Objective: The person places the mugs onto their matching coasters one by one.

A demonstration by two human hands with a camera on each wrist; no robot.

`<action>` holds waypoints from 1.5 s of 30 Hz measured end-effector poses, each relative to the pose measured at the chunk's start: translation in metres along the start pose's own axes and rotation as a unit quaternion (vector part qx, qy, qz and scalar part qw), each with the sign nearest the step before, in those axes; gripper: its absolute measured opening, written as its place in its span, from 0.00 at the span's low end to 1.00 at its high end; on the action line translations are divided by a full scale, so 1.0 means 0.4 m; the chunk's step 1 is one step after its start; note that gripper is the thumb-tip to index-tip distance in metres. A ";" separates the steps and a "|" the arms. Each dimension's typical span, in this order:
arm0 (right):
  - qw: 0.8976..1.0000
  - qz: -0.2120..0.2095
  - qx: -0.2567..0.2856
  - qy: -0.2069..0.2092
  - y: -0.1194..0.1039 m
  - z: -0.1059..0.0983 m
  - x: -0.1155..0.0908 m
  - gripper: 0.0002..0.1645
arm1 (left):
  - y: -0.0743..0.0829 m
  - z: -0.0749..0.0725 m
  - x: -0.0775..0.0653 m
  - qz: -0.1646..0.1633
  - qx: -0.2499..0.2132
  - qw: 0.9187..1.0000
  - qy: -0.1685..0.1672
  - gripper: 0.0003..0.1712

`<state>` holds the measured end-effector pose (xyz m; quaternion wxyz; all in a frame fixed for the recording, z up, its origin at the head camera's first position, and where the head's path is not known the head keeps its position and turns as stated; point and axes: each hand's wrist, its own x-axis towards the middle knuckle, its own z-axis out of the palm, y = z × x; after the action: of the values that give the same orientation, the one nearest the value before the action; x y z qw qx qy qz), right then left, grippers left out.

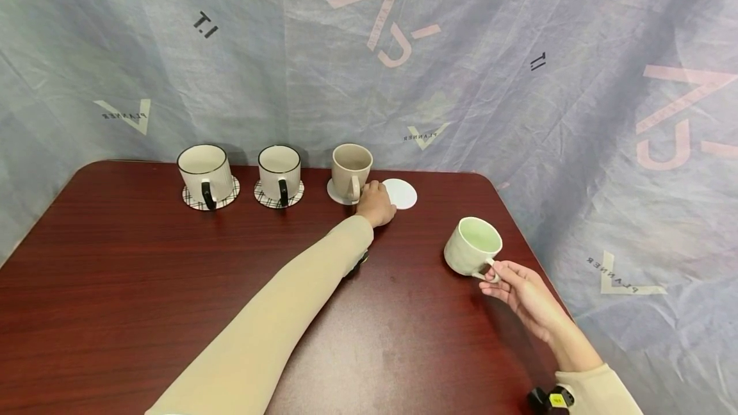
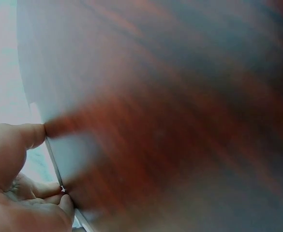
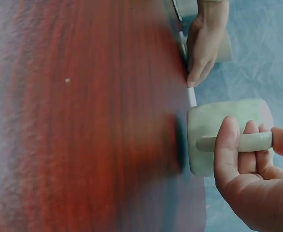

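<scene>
My right hand (image 1: 527,296) grips the handle of a pale green mug (image 1: 464,252), its fingers and thumb around the loop. The mug is held slightly tilted just above the table's right side, as the right wrist view (image 3: 199,116) also shows. At the back, my left hand (image 1: 376,203) reaches to the left edge of a round white coaster (image 1: 401,193). Its curled fingers and thumb appear to hold the rim, partly hidden by the hand. Close beside those fingers is a beige mug (image 1: 348,171) on another white coaster (image 1: 334,195).
Two white mugs with black rims and handles, a larger one (image 1: 203,170) and a smaller one (image 1: 278,175), stand on checked coasters along the back left. A grey printed cloth (image 1: 242,69) hangs behind the dark red wooden table (image 1: 144,274).
</scene>
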<state>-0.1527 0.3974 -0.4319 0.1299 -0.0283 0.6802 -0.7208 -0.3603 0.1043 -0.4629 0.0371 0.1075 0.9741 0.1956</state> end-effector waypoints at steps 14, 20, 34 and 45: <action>1.000 -0.029 0.002 0.011 -0.053 0.021 0.056 0.13 | -0.002 -0.006 -0.004 0.000 0.007 1.000 -0.002 0.39; 0.999 -0.031 0.002 0.015 -0.072 0.036 0.086 0.13 | -0.003 -0.008 -0.005 -0.002 0.011 1.000 -0.003 0.40; 0.999 -0.039 0.002 0.021 -0.074 0.052 0.132 0.13 | 0.003 -0.007 -0.014 0.001 0.002 1.000 0.004 0.38; 0.999 -0.029 -0.008 0.032 -0.075 0.069 0.182 0.14 | -0.007 0.011 0.025 -0.002 0.010 1.000 -0.017 0.40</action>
<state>-0.2212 0.3555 -0.4100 0.0871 -0.0260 0.6886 -0.7195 -0.3699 0.1055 -0.4685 0.0526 0.1096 0.9753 0.1843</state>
